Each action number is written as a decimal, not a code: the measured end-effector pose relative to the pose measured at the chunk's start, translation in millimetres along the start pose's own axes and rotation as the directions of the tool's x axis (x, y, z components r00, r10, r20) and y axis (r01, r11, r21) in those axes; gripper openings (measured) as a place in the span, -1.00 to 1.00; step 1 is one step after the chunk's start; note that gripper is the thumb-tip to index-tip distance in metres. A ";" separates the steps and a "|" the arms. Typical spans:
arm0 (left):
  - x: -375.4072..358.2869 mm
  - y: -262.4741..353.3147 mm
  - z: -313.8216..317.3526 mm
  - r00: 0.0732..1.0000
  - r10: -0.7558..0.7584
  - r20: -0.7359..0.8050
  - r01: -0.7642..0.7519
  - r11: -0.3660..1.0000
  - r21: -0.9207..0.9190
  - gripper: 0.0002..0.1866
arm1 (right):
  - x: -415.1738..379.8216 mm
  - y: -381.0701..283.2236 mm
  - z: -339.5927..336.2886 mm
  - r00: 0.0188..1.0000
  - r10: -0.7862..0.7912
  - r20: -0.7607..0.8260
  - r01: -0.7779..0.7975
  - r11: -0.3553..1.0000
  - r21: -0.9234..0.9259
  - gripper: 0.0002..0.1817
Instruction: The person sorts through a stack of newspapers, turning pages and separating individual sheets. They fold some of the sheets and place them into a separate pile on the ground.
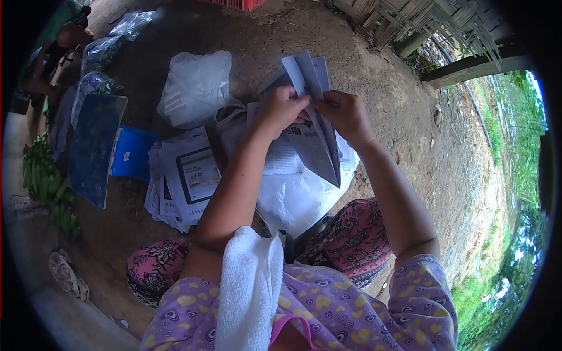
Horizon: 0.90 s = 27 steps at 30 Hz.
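A folded sheet of newspaper [319, 140] is held up in front of me, its upper edges fanned into several flaps. My left hand [281, 111] pinches it on the left, with the thumb on the paper. My right hand [345, 114] grips its right side between thumb and fingers. Beneath the hands, more printed newspaper [281, 158] lies across a stuffed white plastic bag [298, 199]. To the left of my left forearm sits a loose stack of printed sheets [187, 175].
Another white plastic bag [196, 88] rests on the dirt floor. A blue box [133, 153], a dark blue board [96, 149] and green bananas [47, 181] are at left. At upper left a person [41, 76] sits near clear plastic bags [99, 55]. A red crate [234, 3] stands at the top.
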<state>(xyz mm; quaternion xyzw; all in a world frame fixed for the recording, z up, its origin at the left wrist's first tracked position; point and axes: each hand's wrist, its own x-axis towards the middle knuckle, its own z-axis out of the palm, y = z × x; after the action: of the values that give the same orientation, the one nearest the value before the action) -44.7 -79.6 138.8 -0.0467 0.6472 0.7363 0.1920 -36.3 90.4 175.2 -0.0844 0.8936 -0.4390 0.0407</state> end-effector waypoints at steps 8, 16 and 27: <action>11.7 -0.9 -18.2 0.971 0.197 -0.138 -0.220 0.960 -0.175 -0.80 | 30.6 21.0 -35.6 0.945 0.087 -0.316 -0.018 0.976 0.215 -0.75; -10.4 39.3 -73.4 0.885 0.228 -0.407 -0.348 0.903 -0.252 -0.81 | 42.8 28.8 -80.6 0.881 0.324 -0.345 0.147 0.506 0.850 -0.72; -17.5 45.0 -101.7 0.832 0.184 -0.524 -0.425 0.819 -0.385 -0.85 | 33.3 39.6 -89.8 0.867 0.297 -0.401 0.197 0.534 0.822 -0.75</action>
<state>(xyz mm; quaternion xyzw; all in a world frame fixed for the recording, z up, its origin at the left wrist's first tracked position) -62.3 -186.3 170.3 -0.1605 0.4661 0.8630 -0.1104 -86.7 177.8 198.8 0.0881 0.5499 -0.8185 -0.1412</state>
